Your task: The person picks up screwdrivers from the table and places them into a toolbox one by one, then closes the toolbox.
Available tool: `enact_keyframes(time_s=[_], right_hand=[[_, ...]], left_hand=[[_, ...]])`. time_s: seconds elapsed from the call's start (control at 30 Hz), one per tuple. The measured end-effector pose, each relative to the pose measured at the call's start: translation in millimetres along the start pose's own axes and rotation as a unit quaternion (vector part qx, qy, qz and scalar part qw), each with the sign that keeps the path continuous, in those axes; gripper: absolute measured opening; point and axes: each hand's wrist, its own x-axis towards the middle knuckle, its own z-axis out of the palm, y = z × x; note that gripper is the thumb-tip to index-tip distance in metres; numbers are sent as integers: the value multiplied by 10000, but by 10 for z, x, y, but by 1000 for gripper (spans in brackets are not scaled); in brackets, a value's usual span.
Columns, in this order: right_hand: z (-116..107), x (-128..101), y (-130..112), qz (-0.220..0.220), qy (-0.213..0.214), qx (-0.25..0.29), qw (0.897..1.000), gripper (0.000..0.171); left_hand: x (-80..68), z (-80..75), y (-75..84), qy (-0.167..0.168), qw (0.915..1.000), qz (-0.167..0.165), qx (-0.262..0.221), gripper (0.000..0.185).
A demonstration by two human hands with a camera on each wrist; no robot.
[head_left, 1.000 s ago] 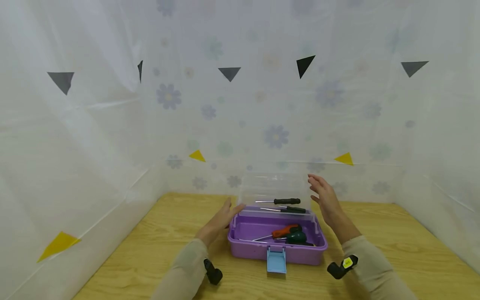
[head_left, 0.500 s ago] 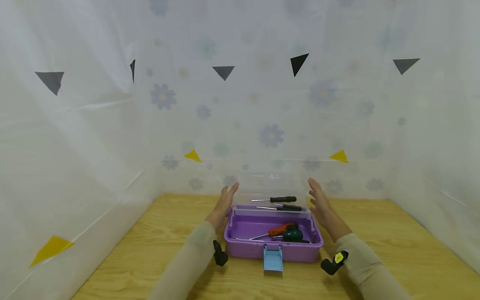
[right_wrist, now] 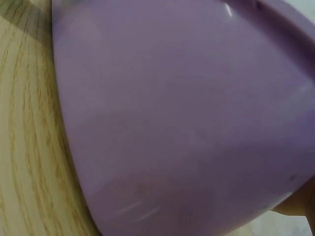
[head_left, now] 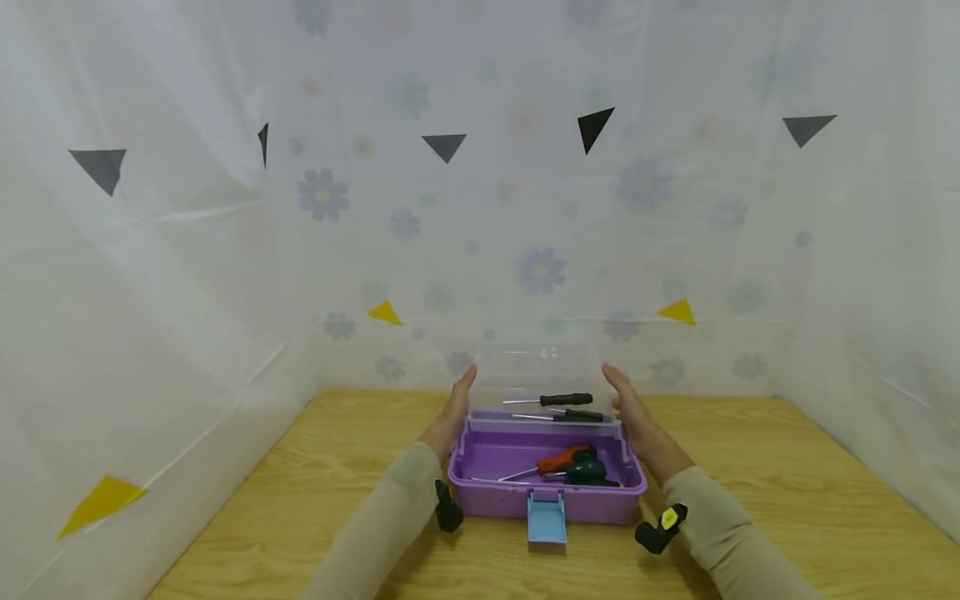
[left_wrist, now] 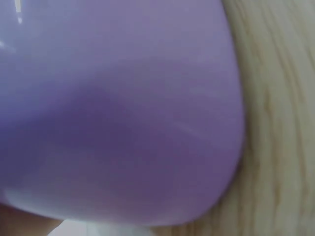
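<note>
A purple toolbox (head_left: 510, 502) stands on the table with its clear lid (head_left: 543, 367) raised at the back and its light blue latch (head_left: 547, 521) hanging down in front. Inside lie a screwdriver with an orange and black handle (head_left: 558, 460) and one with a dark green handle (head_left: 585, 472). Dark-handled screwdrivers (head_left: 566, 400) show through the clear part at the back. My left hand (head_left: 453, 412) is at the box's left rear side, fingers extended toward the lid. At the right rear side my right hand (head_left: 633, 421) lies likewise. Fingertips are partly hidden; both wrist views show the box's purple walls (left_wrist: 147, 123) close up.
The box stands on a wood-grain table (head_left: 315, 500). Behind it and on both sides hang whitish plastic sheets with flower prints (head_left: 542, 271), black triangles (head_left: 444, 147) and yellow triangles (head_left: 386, 312).
My left hand has moved from the box's left rim back along its side. My right hand has come inward and lower, close to the right side. The lid stays raised.
</note>
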Motion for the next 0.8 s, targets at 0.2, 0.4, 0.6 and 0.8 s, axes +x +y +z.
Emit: enact_keyframes(time_s=[0.2, 0.4, 0.6, 0.8], right_hand=[[47, 11, 7, -205, 10, -316, 9993, 83], [56, 28, 3, -226, -10, -218, 9995, 82], [42, 50, 24, -314, 2, -392, 9987, 81], [39, 32, 43, -282, -52, -435, 9986, 80]], left_hand=[[19, -4, -15, 202, 9995, 225, 97, 92], [32, -13, -32, 284, 9980, 406, 386, 94], [54, 0, -44, 300, 9973, 519, 412, 92], [65, 13, -64, 331, 9973, 619, 216, 90]])
